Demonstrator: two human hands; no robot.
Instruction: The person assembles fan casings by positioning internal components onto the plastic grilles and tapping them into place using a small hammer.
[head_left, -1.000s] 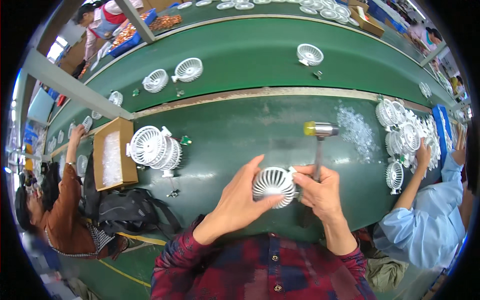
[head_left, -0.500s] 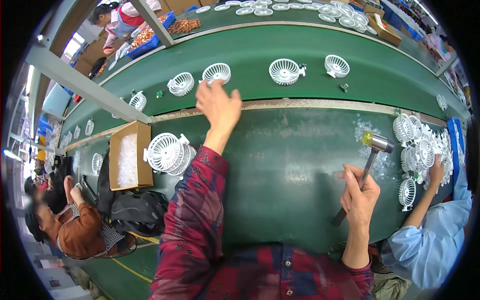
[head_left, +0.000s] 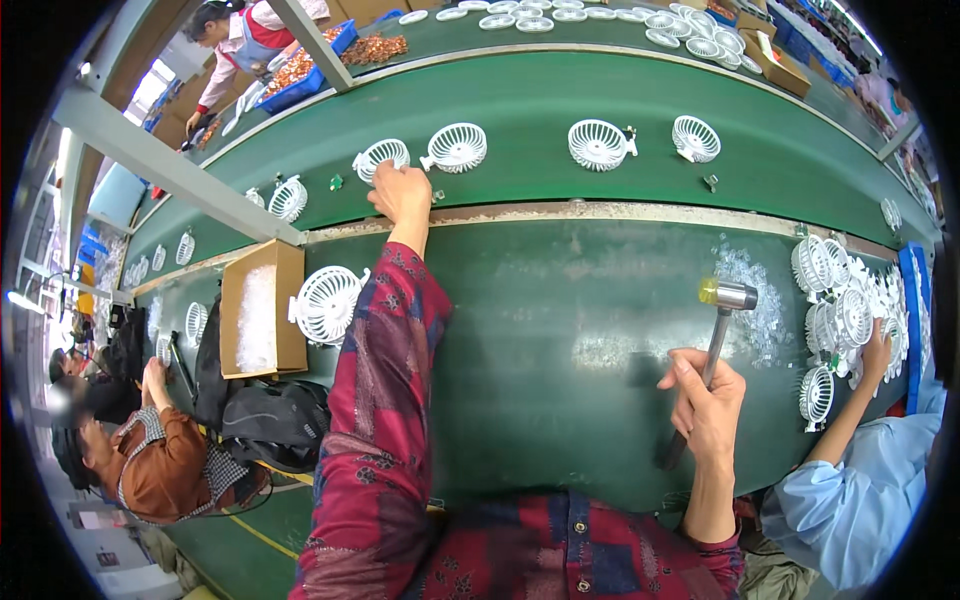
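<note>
One hammer [head_left: 720,330] in right hand [head_left: 712,402] (left hand [head_left: 403,194] at white cage [head_left: 380,153])

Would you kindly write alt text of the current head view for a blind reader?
A person's left hand is at a round white slatted plastic housing on a green conveyor belt, while the right hand holds a yellow-tipped metal hammer. An open brown cardboard box of clear plastic pieces stands at left.

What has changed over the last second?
The housing between the hands was let go. The left hand reached forward and left, its fingers now at a white housing on the belt; another housing has appeared there. The right hand still holds the hammer; the carton stayed put.
</note>
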